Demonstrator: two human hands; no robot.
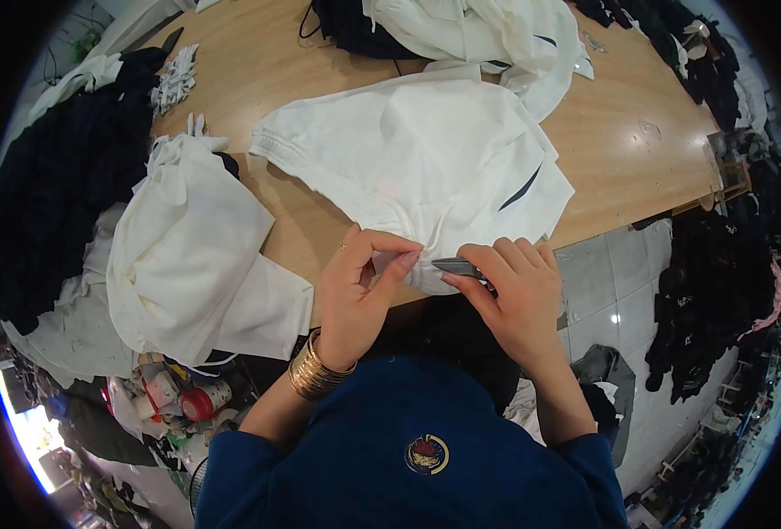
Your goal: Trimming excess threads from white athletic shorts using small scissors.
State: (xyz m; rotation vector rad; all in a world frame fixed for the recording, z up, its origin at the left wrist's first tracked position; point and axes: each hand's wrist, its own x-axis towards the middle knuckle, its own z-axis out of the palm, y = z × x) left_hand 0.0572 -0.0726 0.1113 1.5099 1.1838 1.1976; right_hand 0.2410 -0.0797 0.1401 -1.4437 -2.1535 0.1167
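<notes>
A white garment [408, 150] with a gathered elastic edge and a dark curved stripe lies spread on the table in front of me. At its near edge, the thumb and forefinger of my left hand [355, 286] are pinched together on the cloth; any thread between them is too small to make out. Just to the right, my right hand [518, 295] is closed around dark thread snips [454, 265]. Their tip points left, towards the pinched fingers, close to the gathered edge. The handle is mostly hidden in my palm.
Another white garment [187, 247] is heaped at the left, beside a dark pile of clothes [73, 185]. More white clothing [470, 35] lies at the table's far side. Small white strips [176, 79] sit at the far left. Dark garments [699, 291] hang beyond the right table edge.
</notes>
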